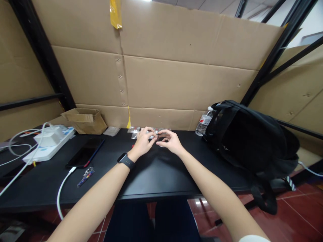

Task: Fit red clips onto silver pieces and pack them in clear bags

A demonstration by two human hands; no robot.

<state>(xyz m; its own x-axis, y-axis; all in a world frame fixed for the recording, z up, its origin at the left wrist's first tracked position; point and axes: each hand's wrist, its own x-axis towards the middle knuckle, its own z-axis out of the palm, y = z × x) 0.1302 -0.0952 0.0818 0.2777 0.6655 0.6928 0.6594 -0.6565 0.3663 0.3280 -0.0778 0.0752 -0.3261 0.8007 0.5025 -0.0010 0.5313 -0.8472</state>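
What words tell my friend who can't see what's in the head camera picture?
A person's left hand and right hand are close together over a black table, handling something small, too unclear to name. Clear packets lie behind; a phone and white power strip are on the left, a water bottle and black backpack on the right.

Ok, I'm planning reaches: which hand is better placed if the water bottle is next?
Likely the right hand: the water bottle stands off to its right, with the left hand farther away.
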